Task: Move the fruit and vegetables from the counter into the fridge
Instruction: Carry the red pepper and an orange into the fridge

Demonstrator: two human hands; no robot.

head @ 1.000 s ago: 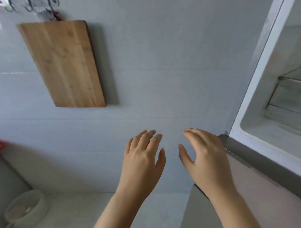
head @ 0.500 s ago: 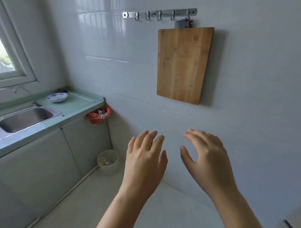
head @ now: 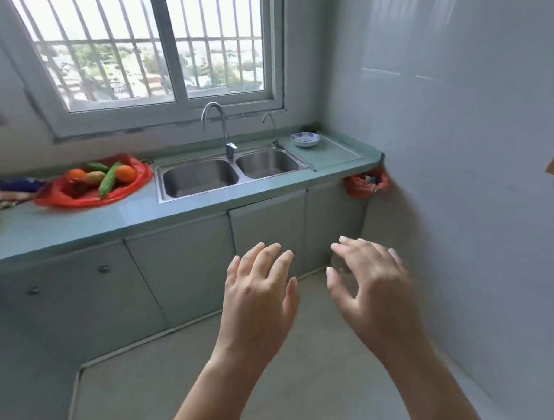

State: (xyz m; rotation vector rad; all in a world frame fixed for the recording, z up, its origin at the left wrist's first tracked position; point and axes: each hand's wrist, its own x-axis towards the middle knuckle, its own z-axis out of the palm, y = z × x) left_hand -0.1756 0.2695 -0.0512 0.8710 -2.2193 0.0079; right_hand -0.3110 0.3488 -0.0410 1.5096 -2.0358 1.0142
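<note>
A red plastic bag (head: 81,193) lies open on the green counter (head: 80,221), left of the sink. On it rest two oranges (head: 125,173), green vegetables (head: 108,180), a yellowish fruit (head: 94,176) and something red. A purple item (head: 17,185), blurred, lies further left. My left hand (head: 260,291) and my right hand (head: 370,285) hover in front of the cabinets, both empty with fingers spread, well right of and below the produce. The fridge is out of view.
A double steel sink (head: 230,170) with a tap (head: 220,126) sits under a barred window. A small blue-and-white dish (head: 305,139) stands at the counter's right end. A red bag (head: 367,184) hangs below that corner. A tiled wall runs along the right.
The view has swung left, from the open fridge past the hanging cutting board to the sink and counter. Both hands stay open and empty in front of me.
</note>
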